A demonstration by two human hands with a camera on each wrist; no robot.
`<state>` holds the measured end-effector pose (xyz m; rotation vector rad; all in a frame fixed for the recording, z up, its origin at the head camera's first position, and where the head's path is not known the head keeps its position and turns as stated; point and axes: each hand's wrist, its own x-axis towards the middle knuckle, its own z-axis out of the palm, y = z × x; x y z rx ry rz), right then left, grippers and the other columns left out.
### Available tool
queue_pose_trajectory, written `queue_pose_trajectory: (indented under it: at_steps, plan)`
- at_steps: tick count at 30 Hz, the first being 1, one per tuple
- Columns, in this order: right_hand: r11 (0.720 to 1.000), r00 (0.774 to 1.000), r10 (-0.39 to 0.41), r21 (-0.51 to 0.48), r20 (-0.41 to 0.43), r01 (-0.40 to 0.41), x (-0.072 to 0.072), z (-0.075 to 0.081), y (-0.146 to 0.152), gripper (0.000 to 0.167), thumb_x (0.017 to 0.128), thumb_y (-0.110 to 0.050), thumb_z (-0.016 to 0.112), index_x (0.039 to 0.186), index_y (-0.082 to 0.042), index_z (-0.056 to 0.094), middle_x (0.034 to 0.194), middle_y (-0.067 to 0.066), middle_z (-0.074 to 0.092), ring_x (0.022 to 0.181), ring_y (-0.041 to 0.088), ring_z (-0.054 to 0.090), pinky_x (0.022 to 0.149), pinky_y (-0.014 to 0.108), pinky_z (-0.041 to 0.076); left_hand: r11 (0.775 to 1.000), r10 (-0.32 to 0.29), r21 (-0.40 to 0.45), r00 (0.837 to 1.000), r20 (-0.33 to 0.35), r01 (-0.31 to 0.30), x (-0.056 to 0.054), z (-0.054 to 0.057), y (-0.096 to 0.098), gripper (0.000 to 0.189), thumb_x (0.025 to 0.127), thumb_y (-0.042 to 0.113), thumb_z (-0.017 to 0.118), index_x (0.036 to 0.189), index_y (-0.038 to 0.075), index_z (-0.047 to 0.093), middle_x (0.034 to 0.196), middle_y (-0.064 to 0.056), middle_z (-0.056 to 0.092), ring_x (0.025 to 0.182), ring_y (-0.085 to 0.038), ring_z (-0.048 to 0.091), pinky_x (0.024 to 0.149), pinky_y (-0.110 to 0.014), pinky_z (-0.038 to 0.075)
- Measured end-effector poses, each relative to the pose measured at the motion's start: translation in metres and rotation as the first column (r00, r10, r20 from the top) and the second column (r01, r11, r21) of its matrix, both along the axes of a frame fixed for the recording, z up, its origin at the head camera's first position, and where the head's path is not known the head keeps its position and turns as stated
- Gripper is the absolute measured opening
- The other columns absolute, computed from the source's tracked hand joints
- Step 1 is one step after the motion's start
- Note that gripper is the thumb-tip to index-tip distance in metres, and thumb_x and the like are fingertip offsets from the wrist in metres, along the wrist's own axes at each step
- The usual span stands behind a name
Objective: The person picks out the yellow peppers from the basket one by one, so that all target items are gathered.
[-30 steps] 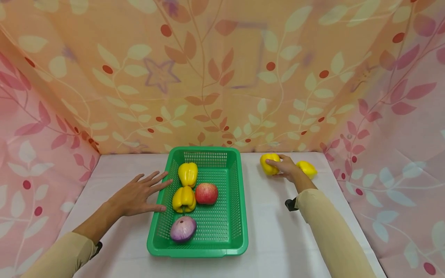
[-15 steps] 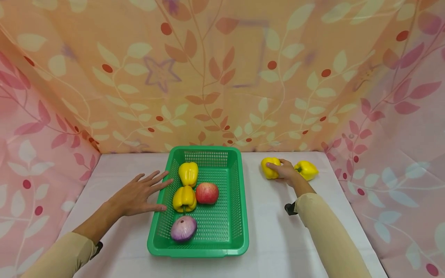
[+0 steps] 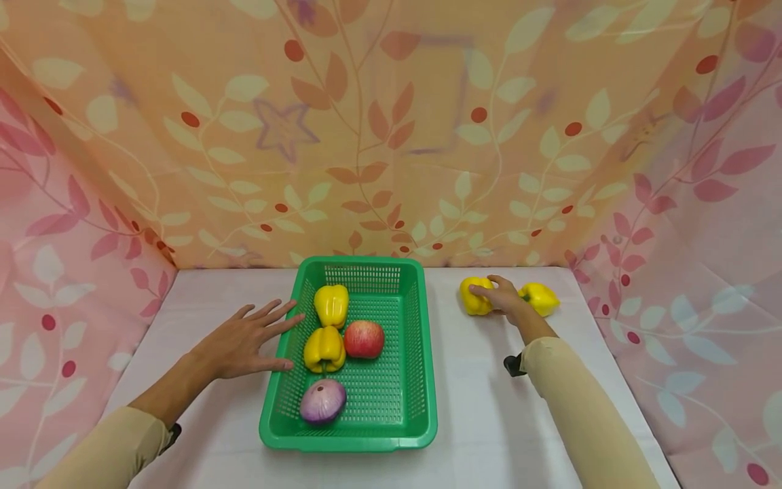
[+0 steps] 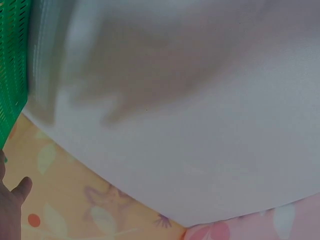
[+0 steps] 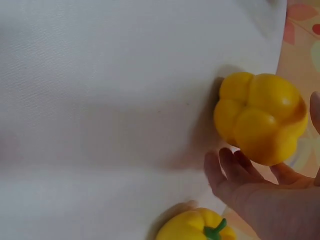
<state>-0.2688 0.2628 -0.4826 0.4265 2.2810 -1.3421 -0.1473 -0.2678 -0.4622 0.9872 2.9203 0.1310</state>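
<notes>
In the head view, my right hand (image 3: 506, 299) is at a yellow bell pepper (image 3: 475, 296) at the back right of the white table. Its thumb overlaps the pepper there, while the right wrist view shows loosely spread fingers (image 5: 235, 172) right at the pepper's side and a small gap beside the thumb. Another yellow bell pepper (image 3: 540, 299), with a green stem, lies just right of this hand. My left hand (image 3: 244, 343) is spread with straight fingers at the left rim of a green basket (image 3: 425, 380), holding nothing.
Inside the basket are two yellow bell peppers (image 3: 332, 305), a red apple (image 3: 364, 339) and a purple onion (image 3: 323, 401). A floral cloth backdrop (image 3: 391, 136) rises behind the white table (image 3: 464, 407) and along both sides.
The pepper at my right hand has come slightly down and toward me, then stayed put. My right hand has drawn back a little to the right. The left hand stays in place.
</notes>
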Motion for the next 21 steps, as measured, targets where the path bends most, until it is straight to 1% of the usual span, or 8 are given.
queue_pose_trajectory:
  at_steps: [3, 7, 8, 13, 17, 21]
  plan:
    - [0.999, 0.998, 0.026, 0.024, -0.053, -0.024, -0.002, 0.006, -0.002, 0.09, 0.095, -0.044, 0.064, 0.159, -0.006, 0.014, 0.162, 0.024, 0.014, 0.143, 0.042, 0.026, 0.114, 0.059, 0.029, 1.0, -0.001, 0.002, 1.0, 0.004, 0.001, 0.0, 0.0, 0.0, 0.085, 0.087, 0.074, 0.051, 0.155, 0.026, 0.036, 0.163, -0.006, 0.027, 0.147, -0.039, 0.028, 0.108, -0.07, 0.029]
    - [0.999, 0.985, 0.048, 0.026, -0.163, -0.045, -0.005, 0.019, -0.012, 0.092, 0.094, -0.042, 0.067, 0.159, -0.005, 0.014, 0.163, 0.023, 0.013, 0.148, 0.042, 0.018, 0.118, 0.058, 0.02, 1.0, 0.0, 0.002, 1.0, 0.006, -0.001, 0.001, 0.001, 0.001, 0.085, 0.087, 0.074, 0.051, 0.155, 0.025, 0.037, 0.163, -0.006, 0.028, 0.147, -0.04, 0.027, 0.108, -0.07, 0.029]
    - [0.998, 0.98, 0.054, 0.02, -0.191, -0.051, -0.006, 0.023, -0.016, 0.092, 0.094, -0.041, 0.068, 0.159, -0.005, 0.014, 0.163, 0.023, 0.014, 0.148, 0.042, 0.018, 0.119, 0.056, 0.019, 1.0, 0.001, 0.002, 1.0, 0.005, -0.001, 0.001, 0.001, 0.001, 0.085, 0.087, 0.074, 0.052, 0.155, 0.025, 0.037, 0.163, -0.006, 0.028, 0.147, -0.04, 0.027, 0.107, -0.071, 0.029]
    - [0.995, 0.959, 0.077, -0.043, -0.272, -0.092, -0.008, 0.046, -0.043, 0.096, 0.09, -0.045, 0.072, 0.16, -0.01, 0.015, 0.162, 0.023, 0.016, 0.148, 0.042, 0.018, 0.118, 0.057, 0.021, 1.0, 0.004, -0.002, 1.0, 0.006, -0.004, 0.001, 0.003, 0.0, 0.085, 0.087, 0.074, 0.052, 0.155, 0.025, 0.038, 0.163, -0.007, 0.028, 0.146, -0.04, 0.028, 0.107, -0.071, 0.029]
    - [0.981, 0.939, 0.129, -0.099, -0.319, -0.168, -0.006, 0.059, -0.069, 0.094, 0.091, -0.04, 0.072, 0.16, -0.013, 0.016, 0.164, 0.022, 0.009, 0.15, 0.042, 0.012, 0.118, 0.058, 0.02, 1.0, 0.001, -0.002, 1.0, 0.003, -0.001, 0.001, 0.004, 0.001, 0.085, 0.087, 0.073, 0.052, 0.155, 0.024, 0.038, 0.162, -0.007, 0.029, 0.146, -0.04, 0.029, 0.107, -0.071, 0.03]
    - [0.96, 0.923, 0.199, -0.123, -0.33, -0.251, 0.002, 0.07, -0.094, 0.093, 0.09, -0.04, 0.072, 0.161, -0.019, 0.016, 0.165, 0.016, 0.01, 0.151, 0.039, 0.013, 0.117, 0.061, 0.021, 1.0, -0.003, -0.003, 1.0, 0.002, 0.003, 0.001, 0.003, 0.001, 0.085, 0.087, 0.073, 0.052, 0.155, 0.024, 0.038, 0.162, -0.007, 0.029, 0.145, -0.041, 0.029, 0.107, -0.071, 0.03]
